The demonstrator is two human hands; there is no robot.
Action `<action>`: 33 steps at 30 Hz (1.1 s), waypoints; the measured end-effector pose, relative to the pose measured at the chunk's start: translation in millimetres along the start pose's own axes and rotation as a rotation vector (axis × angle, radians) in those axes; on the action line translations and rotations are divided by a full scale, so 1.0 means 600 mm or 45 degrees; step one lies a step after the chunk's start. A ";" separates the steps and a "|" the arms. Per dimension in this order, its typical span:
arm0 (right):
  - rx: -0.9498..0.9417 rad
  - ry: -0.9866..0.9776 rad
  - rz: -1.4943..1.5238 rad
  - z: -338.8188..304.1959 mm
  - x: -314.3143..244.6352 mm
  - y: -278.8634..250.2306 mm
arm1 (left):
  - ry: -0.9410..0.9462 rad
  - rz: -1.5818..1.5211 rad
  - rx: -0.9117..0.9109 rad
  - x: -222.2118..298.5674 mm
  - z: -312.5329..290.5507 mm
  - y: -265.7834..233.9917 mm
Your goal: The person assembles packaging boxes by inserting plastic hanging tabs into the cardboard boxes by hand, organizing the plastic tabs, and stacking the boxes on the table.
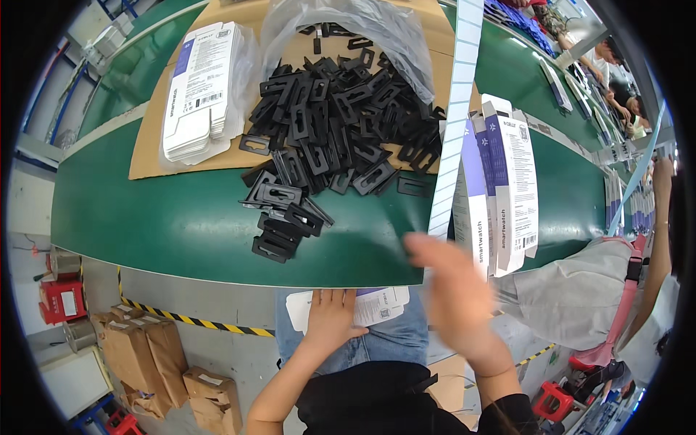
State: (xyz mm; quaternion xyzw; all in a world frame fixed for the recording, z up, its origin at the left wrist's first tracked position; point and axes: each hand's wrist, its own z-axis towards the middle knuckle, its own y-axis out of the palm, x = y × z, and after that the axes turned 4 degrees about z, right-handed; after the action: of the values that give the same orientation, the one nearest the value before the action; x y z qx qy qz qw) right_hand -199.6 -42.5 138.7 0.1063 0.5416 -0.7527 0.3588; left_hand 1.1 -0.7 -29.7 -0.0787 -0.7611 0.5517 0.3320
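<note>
My left hand (330, 319) lies with its fingers stretched flat across a white and purple flat carton (384, 307) on my lap. The thumb points right, along the carton's lower edge. Over the table's front edge, my right hand (457, 290) is smeared by motion, so its fingers and anything in them cannot be made out. Beyond the hands lies a heap of black plastic hang tabs (326, 123), each with a slot, spilling from a clear plastic bag (355, 25). A smaller cluster of black tabs (279, 230) sits nearer me.
The green table (181, 217) carries a brown cardboard sheet (156, 145) with a stack of flat cartons (199, 87) on it. A white lined strip (457, 109) divides off standing cartons (515, 196). Another person (580, 283) sits at the right. Brown paper-wrapped packages (145, 355) stand lower left.
</note>
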 end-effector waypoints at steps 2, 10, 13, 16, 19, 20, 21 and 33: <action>-0.020 0.148 0.174 0.019 0.001 0.070 | -0.015 0.036 -0.046 -0.004 0.008 0.021; 0.332 0.355 -0.452 0.059 0.094 0.110 | -0.060 0.081 -0.065 0.000 0.006 0.016; 0.324 0.341 -0.418 0.051 0.074 0.092 | -0.006 0.065 0.046 0.003 0.005 -0.002; 0.210 0.224 -0.398 0.025 0.044 0.074 | 0.060 -0.007 0.190 0.009 -0.010 -0.036; 0.211 0.328 0.123 -0.009 -0.022 0.023 | 0.101 -0.116 0.272 0.014 -0.039 -0.087; 0.202 0.331 0.135 -0.025 -0.033 0.008 | 0.120 -0.151 0.274 0.014 -0.049 -0.105; 0.137 0.490 0.384 -0.028 -0.028 -0.005 | 0.156 -0.104 0.334 0.011 -0.050 -0.132; -0.144 1.191 1.065 -0.139 -0.003 -0.010 | 0.227 -0.378 0.207 0.030 -0.063 -0.184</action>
State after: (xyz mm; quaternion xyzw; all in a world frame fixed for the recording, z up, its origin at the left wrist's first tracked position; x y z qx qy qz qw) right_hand -221.3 33.3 111.7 0.6079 0.5929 -0.3926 0.3532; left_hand 37.2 -4.1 82.7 0.0130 -0.6849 0.5470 0.4812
